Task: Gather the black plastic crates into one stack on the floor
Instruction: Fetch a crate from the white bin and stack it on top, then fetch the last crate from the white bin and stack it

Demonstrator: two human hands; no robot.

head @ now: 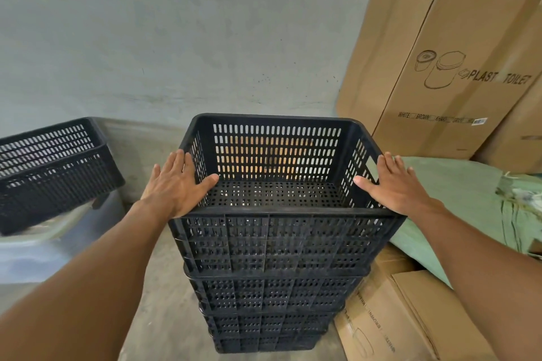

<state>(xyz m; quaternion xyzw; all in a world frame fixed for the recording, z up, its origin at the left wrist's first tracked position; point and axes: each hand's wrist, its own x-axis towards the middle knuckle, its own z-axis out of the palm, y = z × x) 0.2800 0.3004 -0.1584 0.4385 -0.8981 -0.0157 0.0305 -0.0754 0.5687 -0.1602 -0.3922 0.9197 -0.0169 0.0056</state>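
Two hands, left hand [176, 182] and right hand [396, 184], fingers spread flat, press the top black slotted plastic crate [278, 161] at frame centre; the tall stack [272, 302] might topple if pushed unevenly.

Tall cardboard boxes [445, 61] lean against the grey wall [176, 38] at right; green sacks [457, 193] lie below, above flattened cartons [404, 316].
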